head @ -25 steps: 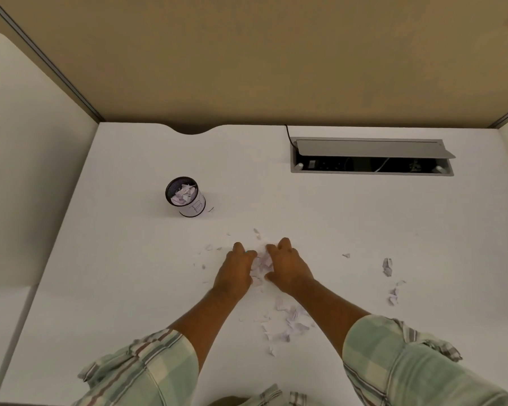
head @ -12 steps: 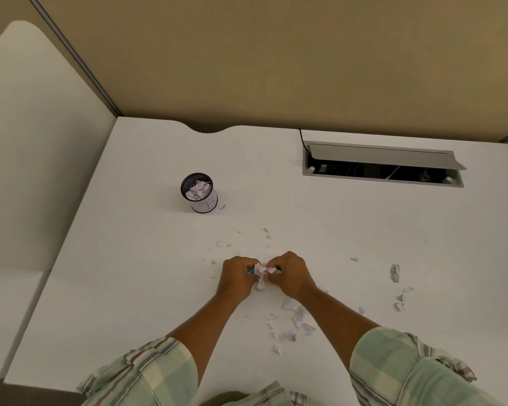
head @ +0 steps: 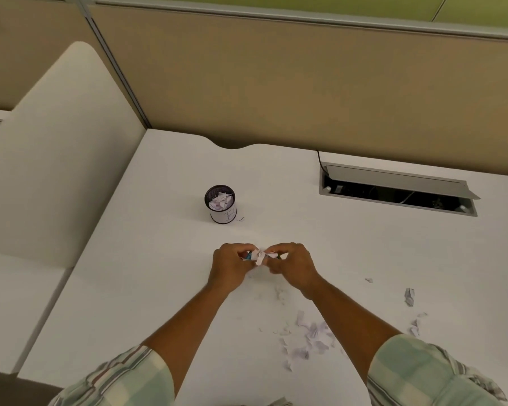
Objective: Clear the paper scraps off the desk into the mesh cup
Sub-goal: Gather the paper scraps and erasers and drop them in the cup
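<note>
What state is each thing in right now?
Left hand: shut on the wad.
Right hand: shut on the wad.
Wad: pinched between both hands, above the desk.
Cup: upright, part-filled with scraps.
Loose scraps: on the desk, not yet gathered.
Cable hatch: lid open.

Tan cubicle partition (head: pixel 276 83), white divider (head: pixel 56 156)

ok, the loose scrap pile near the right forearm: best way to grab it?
Judging by how it lies, the scrap pile is flat, torn bits scattered on the desk, with no single piece worth pinching. Come from above and rake inward from its outer edges to bunch it, then close a grip on the gathered clump. Both the left hand and right hand are busy holding a wad.
</note>
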{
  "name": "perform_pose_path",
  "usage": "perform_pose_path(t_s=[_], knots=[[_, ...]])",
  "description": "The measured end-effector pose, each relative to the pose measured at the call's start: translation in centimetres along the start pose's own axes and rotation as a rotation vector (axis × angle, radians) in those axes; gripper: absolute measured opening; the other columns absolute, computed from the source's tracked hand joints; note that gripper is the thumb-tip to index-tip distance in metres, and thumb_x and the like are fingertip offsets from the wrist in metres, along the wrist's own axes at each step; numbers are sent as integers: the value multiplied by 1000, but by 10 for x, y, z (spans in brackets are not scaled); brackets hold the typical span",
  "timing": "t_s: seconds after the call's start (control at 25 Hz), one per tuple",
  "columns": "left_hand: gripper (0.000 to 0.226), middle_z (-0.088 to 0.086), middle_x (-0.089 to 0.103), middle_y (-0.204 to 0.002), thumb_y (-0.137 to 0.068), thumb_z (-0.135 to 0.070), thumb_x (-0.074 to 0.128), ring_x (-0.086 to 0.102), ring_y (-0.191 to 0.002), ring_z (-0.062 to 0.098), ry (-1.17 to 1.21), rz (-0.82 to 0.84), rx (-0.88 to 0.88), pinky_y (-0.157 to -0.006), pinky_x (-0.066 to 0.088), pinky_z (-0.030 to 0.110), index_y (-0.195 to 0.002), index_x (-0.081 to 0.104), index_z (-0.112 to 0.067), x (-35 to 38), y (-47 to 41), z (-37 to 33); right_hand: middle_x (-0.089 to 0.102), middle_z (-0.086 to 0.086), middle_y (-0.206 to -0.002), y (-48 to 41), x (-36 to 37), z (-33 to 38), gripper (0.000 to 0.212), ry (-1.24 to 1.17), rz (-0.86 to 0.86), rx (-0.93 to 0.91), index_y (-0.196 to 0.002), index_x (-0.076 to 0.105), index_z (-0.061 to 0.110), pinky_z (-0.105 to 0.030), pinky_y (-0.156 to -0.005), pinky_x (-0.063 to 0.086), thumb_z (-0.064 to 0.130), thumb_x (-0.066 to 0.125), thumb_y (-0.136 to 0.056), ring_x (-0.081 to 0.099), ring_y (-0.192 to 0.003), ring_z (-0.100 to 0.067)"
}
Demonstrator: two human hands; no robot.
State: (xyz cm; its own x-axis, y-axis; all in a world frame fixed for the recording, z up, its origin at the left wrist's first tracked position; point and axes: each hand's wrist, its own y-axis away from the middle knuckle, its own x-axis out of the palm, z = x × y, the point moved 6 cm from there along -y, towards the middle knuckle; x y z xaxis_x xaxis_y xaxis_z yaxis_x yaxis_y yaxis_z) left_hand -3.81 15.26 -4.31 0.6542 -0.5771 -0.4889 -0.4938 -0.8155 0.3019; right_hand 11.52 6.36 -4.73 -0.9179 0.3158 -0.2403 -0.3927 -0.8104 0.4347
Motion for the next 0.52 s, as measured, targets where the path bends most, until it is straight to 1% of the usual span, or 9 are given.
perform_pose_path(t_s=[0.04, 0.08, 0.12, 0.2, 0.28, 0.36, 0.44, 0.48, 0.52], knots=[[24, -13, 69, -69, -74, -25, 90, 55, -63, 5, 11, -21, 22, -58, 48, 18, -84, 77, -43, -14, -6, -5, 76, -6, -87, -6, 4, 15, 19, -22, -2, -14, -94, 82, 13, -50, -76, 64, 17, 89, -77, 71, -68, -20], [23, -9, 70, -71, -75, -24, 89, 54, -64, 5, 21, -42, 36, -60, 51, 26, -85, 78, -40, -27, -12, -11, 75, -8, -88, -12, 8, 30, 21, -41, -6, -27, -94, 82, 12, -50, -78, 64, 18, 89, -76, 72, -70, -23], [20, -4, 72, -72, -75, -22, 89, 56, -66, 9, 37, -60, 46, -63, 55, 34, -88, 80, -35, -39, -20, -16, 75, -8, -89, -19, 12, 44, 22, -59, -11, -36, -94, 81, 12, -50, -79, 64, 19, 90, -76, 73, -71, -26], [19, 0, 74, -75, -77, -20, 88, 61, -69, 15, 38, -104, 69, -68, 58, 39, -93, 82, -28, -62, -36, -24, 75, -8, -88, -35, 21, 70, 21, -81, -12, -53, -94, 81, 11, -50, -80, 64, 18, 89, -76, 73, -72, -28], [24, -1, 76, -80, -76, -22, 89, 67, -73, 18, 1, -168, 69, -71, 59, 35, -99, 82, -27, -87, -54, -29, 75, -8, -88, -55, 31, 93, 18, -67, -12, -73, -94, 81, 11, -48, -79, 65, 16, 88, -78, 72, -70, -25], [31, 0, 76, -82, -74, -22, 90, 68, -77, 22, 2, -207, 37, -72, 59, 29, -104, 82, -23, -107, -72, -28, 76, -7, -88, -76, 40, 111, 18, -32, -20, -96, -95, 81, 11, -43, -77, 66, 15, 87, -79, 73, -71, -25], [31, -6, 73, -75, -73, -21, 90, 65, -71, 17, 3, -208, 17, -67, 57, 22, -103, 82, -21, -121, -90, -24, 78, -6, -89, -96, 52, 126, 17, 65, -15, -152, -97, 81, 11, -36, -75, 65, 17, 84, -82, 74, -73, -25], [30, -12, 70, -70, -74, -21, 90, 63, -67, 13, -12, -204, 16, -62, 54, 17, -102, 82, -21, -126, -97, -23, 78, -6, -90, -105, 59, 133, 16, 154, -13, -193, -98, 81, 11, -32, -75, 63, 19, 82, -84, 73, -75, -23], [28, -14, 69, -69, -75, -21, 89, 62, -65, 12, -35, -200, 12, -60, 53, 16, -102, 82, -21, -129, -104, -22, 79, -6, -92, -113, 66, 139, 15, 253, -12, -230, -98, 81, 11, -24, -72, 59, 19, 79, -87, 72, -75, -20]])
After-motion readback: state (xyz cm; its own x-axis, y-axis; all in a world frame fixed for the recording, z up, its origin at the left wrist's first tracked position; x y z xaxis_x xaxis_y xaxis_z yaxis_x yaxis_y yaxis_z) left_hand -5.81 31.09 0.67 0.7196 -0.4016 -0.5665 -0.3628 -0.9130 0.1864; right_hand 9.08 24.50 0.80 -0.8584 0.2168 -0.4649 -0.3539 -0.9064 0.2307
